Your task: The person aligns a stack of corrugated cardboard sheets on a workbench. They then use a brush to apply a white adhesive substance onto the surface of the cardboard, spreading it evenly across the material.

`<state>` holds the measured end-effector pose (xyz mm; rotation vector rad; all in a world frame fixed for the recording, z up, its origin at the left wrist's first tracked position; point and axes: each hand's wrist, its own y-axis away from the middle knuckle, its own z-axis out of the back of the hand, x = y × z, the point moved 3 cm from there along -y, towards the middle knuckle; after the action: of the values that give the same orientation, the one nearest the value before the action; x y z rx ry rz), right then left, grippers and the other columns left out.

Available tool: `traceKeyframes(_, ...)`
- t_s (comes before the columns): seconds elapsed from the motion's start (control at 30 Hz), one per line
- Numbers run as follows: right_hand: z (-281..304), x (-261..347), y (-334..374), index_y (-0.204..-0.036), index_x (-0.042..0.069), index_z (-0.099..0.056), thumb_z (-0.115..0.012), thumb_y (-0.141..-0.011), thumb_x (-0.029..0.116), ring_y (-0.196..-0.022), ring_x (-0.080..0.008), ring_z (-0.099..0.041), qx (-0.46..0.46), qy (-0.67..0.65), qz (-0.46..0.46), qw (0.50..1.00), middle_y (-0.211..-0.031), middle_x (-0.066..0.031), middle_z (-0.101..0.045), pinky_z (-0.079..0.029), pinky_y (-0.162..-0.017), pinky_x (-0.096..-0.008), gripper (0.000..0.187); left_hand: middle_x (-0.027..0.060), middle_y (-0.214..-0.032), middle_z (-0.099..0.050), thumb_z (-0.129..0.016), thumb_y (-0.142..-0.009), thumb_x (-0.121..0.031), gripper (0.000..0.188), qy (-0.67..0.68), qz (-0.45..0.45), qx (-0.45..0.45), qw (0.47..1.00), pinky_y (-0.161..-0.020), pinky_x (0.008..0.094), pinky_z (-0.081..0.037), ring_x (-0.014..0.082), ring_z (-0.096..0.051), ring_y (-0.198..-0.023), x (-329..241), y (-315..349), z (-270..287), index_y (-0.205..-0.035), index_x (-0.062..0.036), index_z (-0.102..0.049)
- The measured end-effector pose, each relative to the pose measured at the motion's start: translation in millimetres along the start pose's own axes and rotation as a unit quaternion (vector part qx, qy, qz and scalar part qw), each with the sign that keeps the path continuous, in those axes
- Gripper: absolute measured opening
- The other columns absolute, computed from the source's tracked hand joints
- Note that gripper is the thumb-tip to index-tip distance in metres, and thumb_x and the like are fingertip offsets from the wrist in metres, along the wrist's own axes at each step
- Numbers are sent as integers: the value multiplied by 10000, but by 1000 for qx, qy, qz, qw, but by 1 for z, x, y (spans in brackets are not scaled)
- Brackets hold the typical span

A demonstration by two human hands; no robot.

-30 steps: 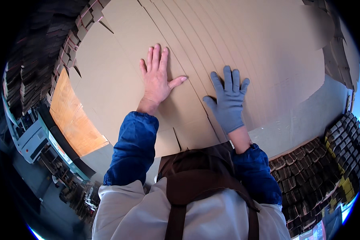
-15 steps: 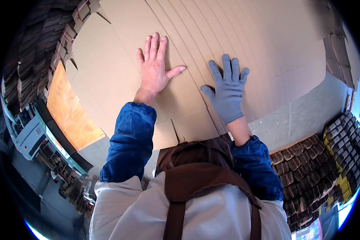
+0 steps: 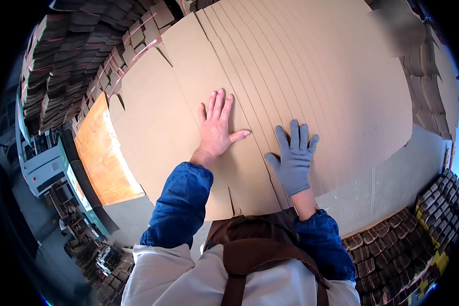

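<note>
Flat brown cardboard sheets (image 3: 163, 122) lie fanned out before me, their edges overlapping in a row of parallel lines. Slots are cut into the left and near edges of the top sheet. My bare left hand (image 3: 217, 130) rests palm down on the top sheet with its fingers stretched out. To its right, my right hand (image 3: 294, 160), in a grey glove, lies on the overlapping sheets with fingers spread. Neither hand grips anything; both palms are hidden against the cardboard.
Tied cardboard stacks (image 3: 76, 56) rise at the far left. An orange-brown wooden board (image 3: 107, 158) stands left of the sheets, beside a grey-green machine (image 3: 48, 166). More dark stacks (image 3: 387, 247) fill the right side. A blurred dark shape (image 3: 400, 28) shows at the far right.
The view has tilted, so the sheets and both hands appear lower in the picture. Both hands remain spread flat on the cardboard, and more of the far-left stacks shows.
</note>
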<state>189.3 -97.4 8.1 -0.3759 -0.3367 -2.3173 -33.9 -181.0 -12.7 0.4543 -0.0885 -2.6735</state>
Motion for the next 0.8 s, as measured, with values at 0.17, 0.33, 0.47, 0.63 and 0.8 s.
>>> traceKeyframes(0.17,0,-1,-2,-1469,205,-487,-787,-760,445,-1475,-414,-218,5,3,-1,1000,-1611,-159,-265,-123,-1142,-708,806,161,-1663,-190,-774,-679,-661,1179,7,7,4,1000,-1197,610,-99,354,-138,-1545,0,-1,0,-1580,-84,-279)
traceKeyframes(0.33,0,0,-1,-1468,203,-487,-781,-769,445,-1475,-411,-219,12,3,-2,1000,-1612,-158,-260,-127,-1142,-709,796,163,-1661,-193,-776,-674,-660,1182,12,4,4,1000,-1196,610,-96,357,-141,-1543,1,1,0,-1579,-83,-280)
traceKeyframes(0.47,2,0,0,-1469,198,-486,-778,-773,445,-1477,-409,-217,3,0,1,1000,-1614,-156,-256,-124,-1143,-714,794,157,-1660,-194,-790,-671,-642,1176,10,3,0,1000,-1195,619,-105,357,-145,-1539,0,2,-1,-1576,-88,-282)
traceKeyframes(0.63,2,-3,4,-1488,202,-468,-753,-795,461,-1485,-416,-208,8,6,0,1000,-1624,-158,-239,-111,-1149,-716,792,139,-1659,-184,-815,-669,-611,1172,-4,12,8,1000,-1201,622,-117,341,-131,-1541,-7,-3,0,-1574,-98,-274)
traceKeyframes(0.8,25,1,2,-1441,182,-534,-714,-861,393,-1450,-382,-320,20,-72,34,997,-1548,-175,-387,-175,-1181,-632,643,125,-1665,-171,-824,-685,-585,1152,-15,39,45,998,-1202,618,-141,320,-118,-1547,-5,0,7,-1576,-109,-269)
